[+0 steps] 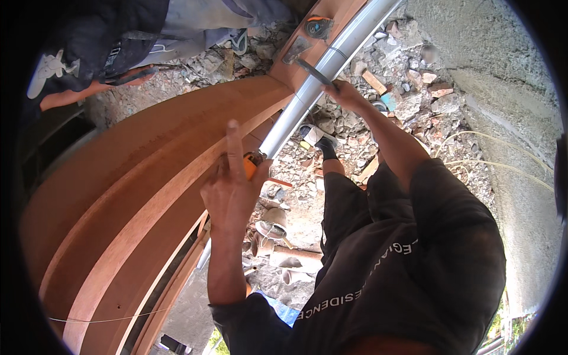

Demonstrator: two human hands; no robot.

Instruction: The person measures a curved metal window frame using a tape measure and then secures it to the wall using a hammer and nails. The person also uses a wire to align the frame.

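Note:
My left hand (228, 189) is at the wooden beam's edge. Its index finger points out straight and the other fingers are curled. An orange-and-black tool (251, 164) shows between that finger and the thumb, in the hand's grip; its kind is mostly hidden. Farther off, my right hand (344, 96) is closed on the end of a dark grey bar-like tool (313, 72), which lies across a long silvery metal pipe (323, 74). The pipe runs diagonally beside the brown wooden beam (177, 127). Near the bar's far end, a grey flat triangular piece (297, 49) rests on brown wood.
An orange-and-black tape measure (319, 27) lies on the wood at the top. Another person (127, 35) in dark clothing stands at the upper left. Broken rubble (408, 112) covers the ground below. A rough concrete wall (503, 65) is on the right, with pale cables (503, 163) nearby.

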